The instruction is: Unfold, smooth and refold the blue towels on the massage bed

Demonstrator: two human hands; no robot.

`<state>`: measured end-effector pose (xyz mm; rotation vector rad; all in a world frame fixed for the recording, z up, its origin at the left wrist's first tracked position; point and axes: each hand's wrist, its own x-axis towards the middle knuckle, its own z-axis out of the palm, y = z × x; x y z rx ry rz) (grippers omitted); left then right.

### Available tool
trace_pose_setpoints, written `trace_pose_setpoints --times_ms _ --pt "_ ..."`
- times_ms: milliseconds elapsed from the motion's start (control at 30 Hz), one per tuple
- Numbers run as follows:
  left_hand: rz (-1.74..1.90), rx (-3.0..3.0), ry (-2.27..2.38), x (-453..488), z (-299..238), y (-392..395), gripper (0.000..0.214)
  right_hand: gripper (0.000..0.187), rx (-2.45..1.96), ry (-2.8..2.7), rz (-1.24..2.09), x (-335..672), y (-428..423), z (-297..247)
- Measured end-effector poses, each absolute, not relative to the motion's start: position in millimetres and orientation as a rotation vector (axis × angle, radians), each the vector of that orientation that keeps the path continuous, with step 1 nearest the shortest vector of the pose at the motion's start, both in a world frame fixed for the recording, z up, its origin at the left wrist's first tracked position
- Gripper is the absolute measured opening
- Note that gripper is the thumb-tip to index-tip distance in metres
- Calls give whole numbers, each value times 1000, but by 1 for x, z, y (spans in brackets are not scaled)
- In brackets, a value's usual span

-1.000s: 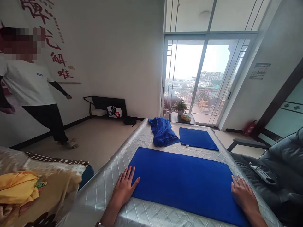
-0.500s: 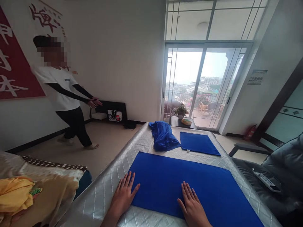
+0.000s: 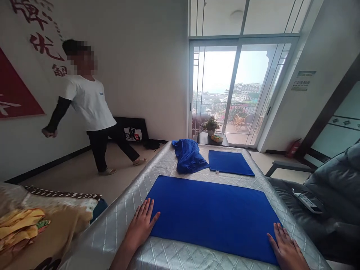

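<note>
A blue cloth lies spread flat as a rectangle on the silver quilted table cover. On its left edge rests my left hand, fingers stretched out and palm down. My right hand lies flat at the cloth's near right corner, fingers extended. Farther back, a crumpled blue cloth sits at the left. Beside it is a smaller flat blue cloth with a white tag on its near edge.
A person in a white shirt walks at the left. Yellow fabric lies on a covered surface at the near left. A dark padded chair with a power strip stands to the right. Behind the table is a potted plant.
My right hand has slid right across the cloth to its right corner. My left hand stays on the left edge. The person at the left has walked farther right.
</note>
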<state>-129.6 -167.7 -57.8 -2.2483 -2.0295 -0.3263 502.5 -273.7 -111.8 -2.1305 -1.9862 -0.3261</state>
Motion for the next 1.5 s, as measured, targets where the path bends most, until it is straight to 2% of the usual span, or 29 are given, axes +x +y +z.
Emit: trace_pose_setpoints --times_ms 200,300,400,533,800,933,1133,1300,1500 --pt "-345 -2773 -1576 -6 -16 -180 65 63 -2172 -1978 -336 506 -278 -110" --pt "-297 -3073 -1237 51 0 -188 68 65 -2205 -1968 -304 499 -278 -102" --pt "-286 -3187 -1163 70 1 -191 70 66 -2216 -1955 -295 495 -279 -93" --pt "-256 -3067 -1444 37 -9 -181 68 63 -2204 -1986 -281 493 -281 -87" --pt "-182 -2297 -2196 -126 -40 -177 77 65 -2206 -1955 -225 497 -282 -91" --pt "-286 -2169 -2205 -163 -57 -185 75 65 -2186 -1990 -190 505 -282 -93" --pt "-347 -2143 -2187 -155 -59 -186 79 66 -2179 -1945 -219 507 -277 -94" --pt "-330 -2136 -2180 -153 -57 -187 84 72 -2129 -1938 -187 422 -255 -64" --pt "-374 -2130 -2187 -152 -59 -186 85 74 -1975 -2218 169 276 -207 -13"
